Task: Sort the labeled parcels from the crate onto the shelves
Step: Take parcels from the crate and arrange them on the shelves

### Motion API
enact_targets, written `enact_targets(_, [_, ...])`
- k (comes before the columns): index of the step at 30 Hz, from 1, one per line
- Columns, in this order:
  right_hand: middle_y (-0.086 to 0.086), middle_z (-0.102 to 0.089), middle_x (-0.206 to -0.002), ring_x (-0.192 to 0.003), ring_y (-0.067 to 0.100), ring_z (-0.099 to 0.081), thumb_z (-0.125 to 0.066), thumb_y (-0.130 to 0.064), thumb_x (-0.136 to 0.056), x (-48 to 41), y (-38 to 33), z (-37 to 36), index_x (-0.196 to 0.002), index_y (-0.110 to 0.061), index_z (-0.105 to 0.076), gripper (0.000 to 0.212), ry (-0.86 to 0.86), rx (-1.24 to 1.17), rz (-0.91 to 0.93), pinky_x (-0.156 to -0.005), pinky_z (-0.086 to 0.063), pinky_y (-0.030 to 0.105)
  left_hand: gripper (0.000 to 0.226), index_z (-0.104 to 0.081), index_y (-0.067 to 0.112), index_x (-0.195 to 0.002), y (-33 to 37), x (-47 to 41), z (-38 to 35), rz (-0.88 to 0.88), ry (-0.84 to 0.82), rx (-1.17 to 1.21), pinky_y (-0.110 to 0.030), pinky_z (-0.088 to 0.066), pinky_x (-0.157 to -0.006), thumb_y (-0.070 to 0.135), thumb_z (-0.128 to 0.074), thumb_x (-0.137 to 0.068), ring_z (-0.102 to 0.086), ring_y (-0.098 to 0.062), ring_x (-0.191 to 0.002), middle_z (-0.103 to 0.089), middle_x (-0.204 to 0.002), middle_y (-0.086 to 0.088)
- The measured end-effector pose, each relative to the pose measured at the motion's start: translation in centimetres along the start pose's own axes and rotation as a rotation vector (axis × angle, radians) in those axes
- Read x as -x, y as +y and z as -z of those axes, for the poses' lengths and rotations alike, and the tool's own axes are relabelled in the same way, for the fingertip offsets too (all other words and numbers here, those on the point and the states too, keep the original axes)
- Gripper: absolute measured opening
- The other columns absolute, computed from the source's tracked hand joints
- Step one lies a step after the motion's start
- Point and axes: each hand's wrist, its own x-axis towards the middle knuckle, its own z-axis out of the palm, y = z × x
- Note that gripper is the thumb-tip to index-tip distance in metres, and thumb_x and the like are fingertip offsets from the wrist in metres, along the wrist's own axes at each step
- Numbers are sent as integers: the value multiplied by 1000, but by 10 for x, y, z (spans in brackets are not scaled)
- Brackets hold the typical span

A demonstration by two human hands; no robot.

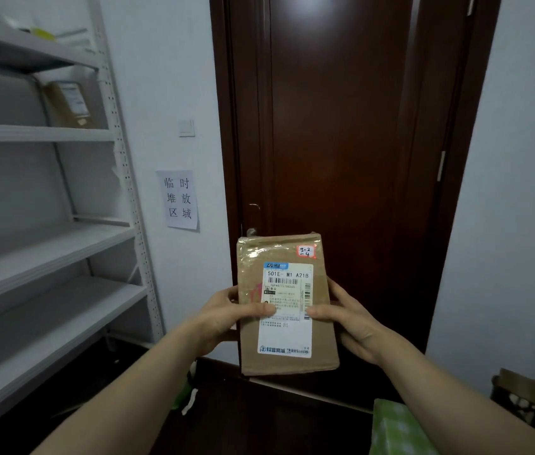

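Currently the parcel point(287, 336), a flat brown cardboard packet, is up in the air in front of the dark wooden door point(341, 126), at about chest level, clear of every shelf.

Long axis runs near-vertical, top edge tipped slightly away and to the left. Printed face is turned toward the camera. The shipping label point(287, 284) reads upright, and a small red-edged sticker point(306, 251) marked "3-2-4" sits at the top right corner.

Left hand point(226, 315) grasps the left edge, thumb laid across the front, fingers behind. Right hand point(348, 318) clasps the right edge the same way. Both thumbs touch the label's lower half.

Judgement: it is held face-on so the sticker code can be read before choosing a slot. The two-sided hold keeps the flat packet steady.

Shelving unit point(46, 244) stands to the left, white, with several tiers. One brown parcel on the upper tier point(69, 103) leans at the far right end. Paper wall sign point(178, 199) hangs between shelving and door.

Near right, low down: a dark container point(528, 402), possibly the crate, though I cannot tell for sure.
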Motion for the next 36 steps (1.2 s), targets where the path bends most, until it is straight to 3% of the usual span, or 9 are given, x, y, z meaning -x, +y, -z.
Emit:
enact_targets(8, [2, -71, -109, -109, 23, -63, -89, -32, -39, -12, 9, -43, -141, -35, -39, 113, -106, -34, -14, -103, -43, 49, 65, -58, 18, -116, -16, 23, 37, 56, 89, -24, -44, -51, -93, 31, -85, -59, -67, -19, -101, -73, -102, 2])
enact_targets(11, [0, -73, -106, -107, 23, -65, -87, -32, -41, -20, 10, -63, -138, -35, -43, 107, -149, -49, -20, -102, -44, 49, 74, -57, 18, -118, -23, 32, 54, 77, 145, 3, -41, -53, -87, 34, -87, -53, -68, -19, -100, -73, -103, 2])
enact_targets(14, [1, -72, -107, -103, 21, -67, -87, -31, -50, -33, 18, -90, -137, -36, -45, 97, -228, -74, -38, -101, -45, 47, 77, -57, 19, -119, -34, 42, 76, 116, 208, 40, -47, -51, -92, 36, -90, -52, -67, -21, -102, -73, -106, 0])
enact_targets(17, [2, -73, -107, -97, 22, -70, -86, -23, -58, -41, 31, -123, -131, -38, -49, 83, -314, -137, -97, -84, -53, 42, 83, -57, 17, -123, -49, 55, 101, 158, 290, 70, -46, -53, -92, 41, -90, -52, -68, -18, -101, -72, -108, 1])
enact_targets(20, [3, -74, -102, -92, 23, -71, -92, -29, -42, -52, 41, -154, -120, -40, -56, 87, -372, -143, -99, -79, -53, 41, 95, -51, 14, -128, -67, 62, 131, 187, 381, 105, -41, -55, -89, 46, -91, -47, -69, -16, -97, -71, -110, 0])
enact_targets(25, [1, -72, -108, -101, 24, -68, -91, -42, -32, -91, 48, -218, -116, -44, -61, 88, -451, -102, -117, -99, -46, 50, 64, -56, 17, -120, -80, 79, 189, 206, 437, 131, -32, -56, -79, 37, -83, -66, -69, -13, -94, -71, -107, 2])
enact_targets(29, [1, -72, -110, -103, 26, -67, -87, -40, -39, -119, 49, -281, -120, -40, -60, 85, -515, -113, -127, -98, -47, 50, 57, -59, 15, -116, -90, 97, 247, 205, 508, 154, -41, -55, -89, 29, -82, -66, -69, -18, -97, -73, -103, 0])
enact_targets(33, [6, -72, -108, -101, 29, -68, -86, -26, -53, -140, 56, -346, -123, -32, -59, 75, -582, -133, -144, -92, -51, 47, 28, -62, 19, -103, -102, 117, 295, 201, 605, 177, -34, -58, -79, 21, -76, -78, -71, -15, -90, -75, -96, 2])
enact_targets(36, [10, -72, -107, -97, 31, -69, -84, -19, -60, -155, 63, -388, -122, -27, -58, 68, -641, -151, -180, -86, -53, 45, 35, -62, 19, -104, -110, 129, 325, 205, 680, 182, -38, -56, -86, 27, -78, -75, -70, -17, -94, -74, -98, 1])
